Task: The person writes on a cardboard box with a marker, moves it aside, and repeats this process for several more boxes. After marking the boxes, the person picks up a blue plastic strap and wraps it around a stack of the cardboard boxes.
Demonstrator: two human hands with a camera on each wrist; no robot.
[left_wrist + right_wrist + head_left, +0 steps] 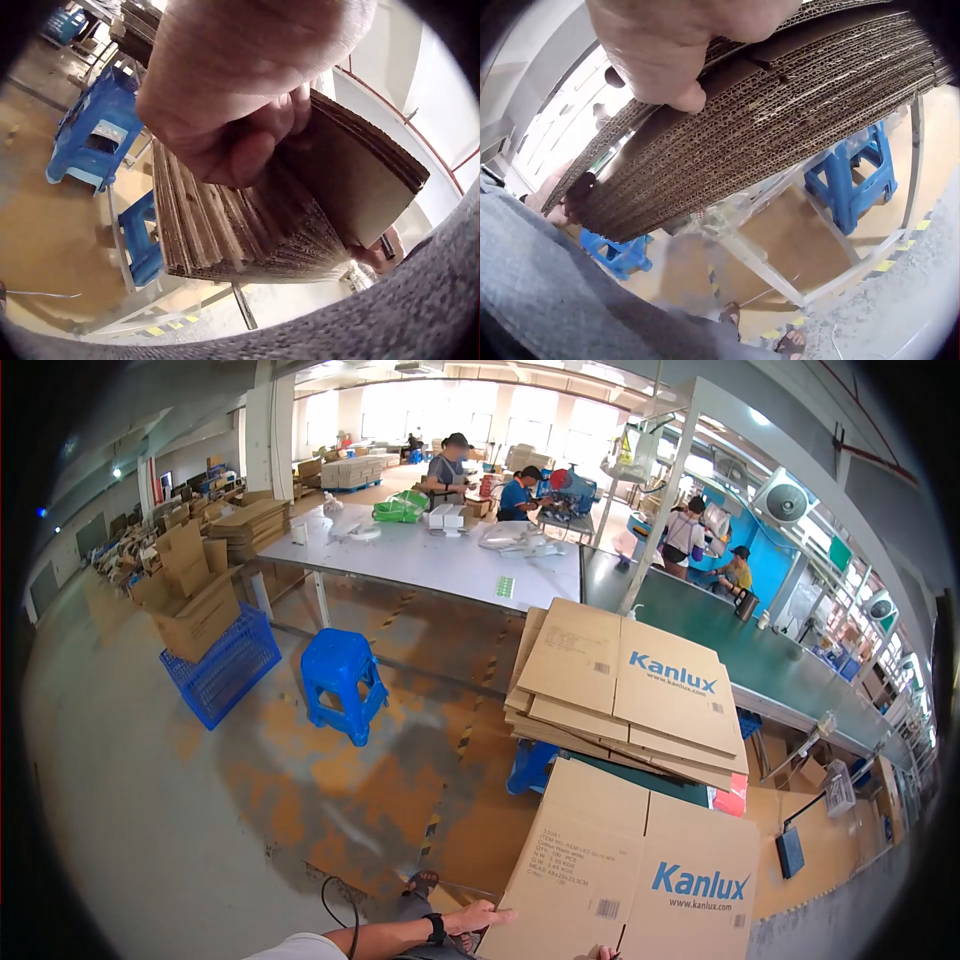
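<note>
A: Where's the cardboard?

B: Right at my front: the near stack [780,112], just this side of the far stack [570,650], which sits by the near right corner of the white table [440,565]. What bears the near one, I can't tell.

A: And the grip?

B: Left hand [255,67] is closed, fingers curled in at the edge of the top boards [352,176]. Right hand [682,45] is bent over their edge too, thumb tip by the dark gap; its other fingers I can't fully see.

A: How do I do this well?

B: I'd pinch the same few layers on both sides and raise them level. Uneven hands could twist the boards or drag the one below. Easy on the edges; too hard a squeeze may crush the flutes.

A: Texture?

B: Lovely detail here! Wavy fluting between thin liners, layer on layer, slightly ragged at the left-hand side. On top, flat matte brown panels, straight-sided, a slot between them, and blue lettering [700,882] printed on.
</note>
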